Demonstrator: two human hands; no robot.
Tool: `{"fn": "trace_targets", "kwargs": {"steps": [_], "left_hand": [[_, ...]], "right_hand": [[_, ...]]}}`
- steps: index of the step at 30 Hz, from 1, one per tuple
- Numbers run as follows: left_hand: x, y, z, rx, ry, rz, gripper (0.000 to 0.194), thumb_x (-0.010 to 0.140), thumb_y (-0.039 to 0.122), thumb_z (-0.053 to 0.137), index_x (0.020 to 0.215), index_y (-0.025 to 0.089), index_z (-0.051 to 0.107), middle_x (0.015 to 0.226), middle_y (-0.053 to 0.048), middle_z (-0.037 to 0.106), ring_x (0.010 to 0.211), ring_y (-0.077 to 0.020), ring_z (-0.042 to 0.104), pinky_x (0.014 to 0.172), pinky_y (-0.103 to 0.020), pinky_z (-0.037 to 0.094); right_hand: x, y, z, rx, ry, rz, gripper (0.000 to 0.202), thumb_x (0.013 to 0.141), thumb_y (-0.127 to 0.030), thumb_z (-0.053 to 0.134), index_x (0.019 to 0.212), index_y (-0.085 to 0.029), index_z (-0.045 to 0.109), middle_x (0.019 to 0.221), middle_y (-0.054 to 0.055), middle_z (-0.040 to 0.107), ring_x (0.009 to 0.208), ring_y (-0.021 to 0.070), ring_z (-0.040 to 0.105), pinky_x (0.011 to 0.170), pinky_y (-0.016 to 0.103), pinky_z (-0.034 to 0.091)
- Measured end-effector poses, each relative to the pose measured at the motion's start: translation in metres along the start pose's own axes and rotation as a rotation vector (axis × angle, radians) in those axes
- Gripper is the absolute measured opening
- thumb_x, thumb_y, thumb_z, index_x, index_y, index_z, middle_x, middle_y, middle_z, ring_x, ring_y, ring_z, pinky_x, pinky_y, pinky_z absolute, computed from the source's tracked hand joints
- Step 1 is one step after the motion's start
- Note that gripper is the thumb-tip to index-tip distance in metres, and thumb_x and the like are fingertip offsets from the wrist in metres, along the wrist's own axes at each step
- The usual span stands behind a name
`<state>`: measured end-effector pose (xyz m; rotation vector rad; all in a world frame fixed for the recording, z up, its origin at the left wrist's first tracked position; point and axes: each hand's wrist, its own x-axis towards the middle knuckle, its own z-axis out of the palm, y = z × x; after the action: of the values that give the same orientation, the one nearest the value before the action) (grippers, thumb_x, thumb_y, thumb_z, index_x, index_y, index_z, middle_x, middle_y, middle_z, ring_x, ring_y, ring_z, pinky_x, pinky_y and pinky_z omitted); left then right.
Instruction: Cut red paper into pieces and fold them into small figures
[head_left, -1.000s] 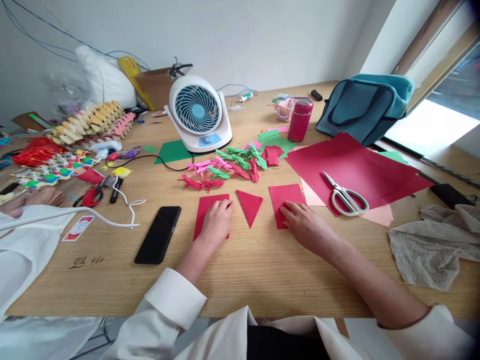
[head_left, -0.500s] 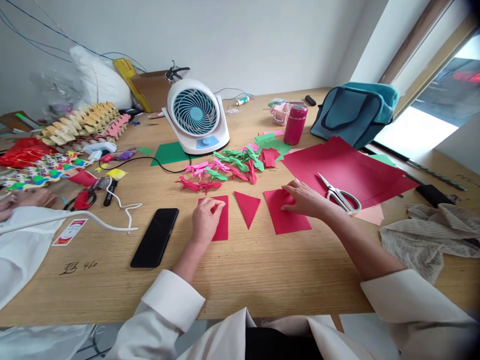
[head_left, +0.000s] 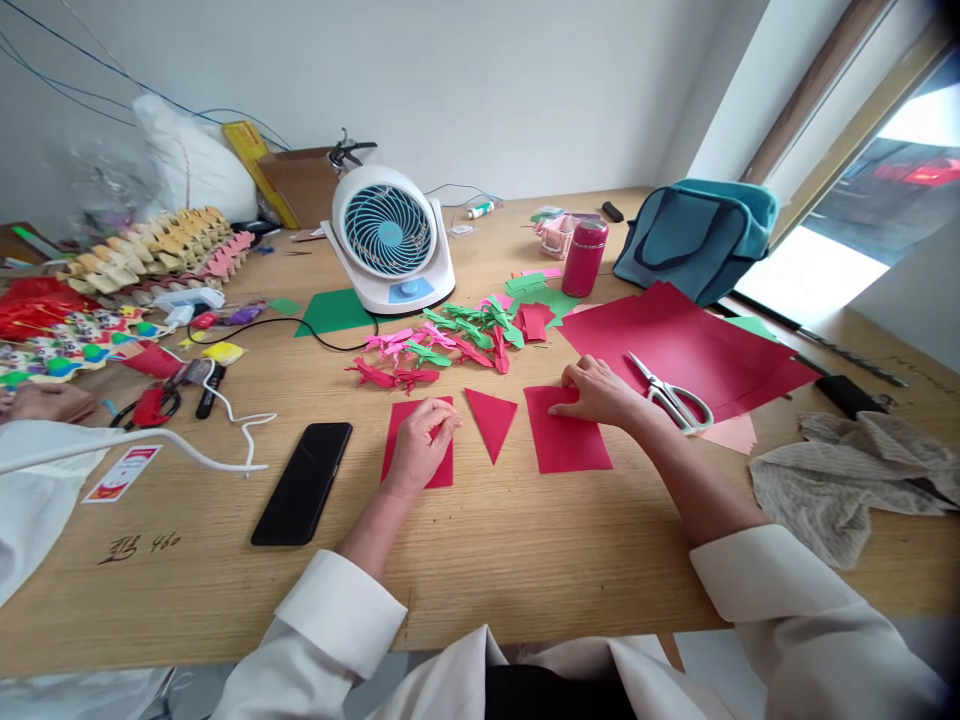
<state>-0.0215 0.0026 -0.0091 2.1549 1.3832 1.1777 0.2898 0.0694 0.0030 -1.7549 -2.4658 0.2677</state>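
Left hand, left of red triangle, has fingertips together; right hand, right of it, fingers apart, could skew red sheet if dragged.

Left fingers partly hide a red sheet; the left edge crops a co-worker's sleeve.
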Motion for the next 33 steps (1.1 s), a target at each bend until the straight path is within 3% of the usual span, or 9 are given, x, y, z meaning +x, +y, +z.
{"fn": "trace_targets", "kwargs": {"steps": [5, 8, 11, 14, 17, 21, 25, 29, 33], "left_hand": [[-0.004, 0.021, 0.008, -0.003, -0.08, 0.071, 0.022, 0.093, 0.026, 0.054, 0.073, 0.019, 0.061, 0.078, -0.004, 0.062, 0.08, -0.0172, 0.059, 0.077, -0.03, 0.047], [-0.005, 0.045, 0.025, -0.058, -0.211, 0.131, 0.017, 0.095, 0.025, 0.051, 0.088, 0.02, 0.065, 0.094, -0.006, 0.066, 0.091, -0.0178, 0.061, 0.083, -0.03, 0.047], [-0.007, 0.065, 0.048, -0.046, -0.31, 0.174, 0.022, 0.095, 0.029, 0.052, 0.08, 0.019, 0.064, 0.091, -0.007, 0.068, 0.091, -0.0189, 0.062, 0.085, -0.032, 0.048], [-0.012, 0.076, 0.067, 0.043, -0.415, 0.156, 0.019, 0.094, 0.027, 0.054, 0.107, 0.018, 0.064, 0.119, -0.011, 0.066, 0.114, -0.0237, 0.059, 0.099, -0.039, 0.045], [-0.019, 0.079, 0.079, 0.174, -0.512, 0.134, 0.05, 0.09, 0.033, 0.059, 0.136, 0.016, 0.05, 0.145, -0.016, 0.05, 0.136, -0.0306, 0.043, 0.112, -0.048, 0.034], [-0.028, 0.079, 0.084, 0.215, -0.603, 0.165, 0.063, 0.09, 0.038, 0.058, 0.147, 0.017, 0.038, 0.154, -0.016, 0.038, 0.145, -0.0315, 0.03, 0.117, -0.051, 0.026], [-0.03, 0.079, 0.083, 0.213, -0.588, 0.184, 0.063, 0.091, 0.038, 0.056, 0.147, 0.017, 0.037, 0.154, -0.017, 0.039, 0.143, -0.0315, 0.033, 0.116, -0.051, 0.029], [-0.031, 0.081, 0.082, 0.184, -0.517, 0.179, 0.062, 0.089, 0.035, 0.059, 0.145, 0.016, 0.039, 0.149, -0.018, 0.044, 0.138, -0.0315, 0.04, 0.113, -0.05, 0.034], [-0.029, 0.082, 0.08, 0.068, -0.394, 0.174, 0.048, 0.089, 0.026, 0.059, 0.135, 0.018, 0.049, 0.138, -0.014, 0.054, 0.129, -0.0273, 0.048, 0.109, -0.046, 0.038]], "right_hand": [[-0.002, 0.0, -0.002, 0.099, -0.044, 0.024, 0.041, 0.074, -0.048, 0.074, 0.096, -0.019, 0.055, 0.097, 0.009, 0.06, 0.088, 0.0257, 0.06, 0.073, 0.032, 0.045], [-0.009, -0.003, -0.002, 0.201, -0.078, 0.044, 0.037, 0.076, -0.042, 0.072, 0.101, -0.019, 0.056, 0.088, 0.005, 0.063, 0.081, 0.0225, 0.061, 0.065, 0.029, 0.043], [-0.016, -0.008, 0.0, 0.207, -0.002, 0.046, 0.029, 0.083, -0.041, 0.067, 0.098, -0.017, 0.061, 0.092, 0.009, 0.063, 0.085, 0.0224, 0.062, 0.073, 0.03, 0.046], [-0.022, -0.013, 0.005, 0.165, 0.061, -0.02, 0.028, 0.085, -0.036, 0.067, 0.102, -0.014, 0.064, 0.1, 0.013, 0.062, 0.095, 0.0237, 0.061, 0.087, 0.032, 0.046], [-0.032, -0.02, 0.008, 0.112, 0.082, -0.061, 0.033, 0.084, -0.034, 0.068, 0.108, -0.011, 0.065, 0.111, 0.018, 0.06, 0.107, 0.0277, 0.058, 0.096, 0.035, 0.043], [-0.046, -0.032, 0.004, 0.131, 0.055, 0.045, 0.043, 0.085, -0.032, 0.066, 0.121, -0.008, 0.06, 0.116, 0.021, 0.058, 0.105, 0.0284, 0.06, 0.093, 0.035, 0.045], [-0.051, -0.037, -0.001, 0.297, 0.041, 0.208, 0.048, 0.086, -0.035, 0.065, 0.128, -0.013, 0.056, 0.109, 0.017, 0.063, 0.089, 0.0234, 0.064, 0.077, 0.03, 0.048], [-0.045, -0.028, 0.003, 0.527, 0.054, 0.27, 0.055, 0.083, -0.036, 0.066, 0.131, -0.015, 0.052, 0.076, 0.003, 0.065, 0.071, 0.0194, 0.061, 0.062, 0.027, 0.044], [-0.042, -0.016, 0.007, 0.674, 0.121, 0.205, 0.026, 0.08, -0.03, 0.064, 0.103, -0.018, 0.066, 0.065, -0.003, 0.059, 0.062, 0.0148, 0.054, 0.056, 0.024, 0.038]]}}
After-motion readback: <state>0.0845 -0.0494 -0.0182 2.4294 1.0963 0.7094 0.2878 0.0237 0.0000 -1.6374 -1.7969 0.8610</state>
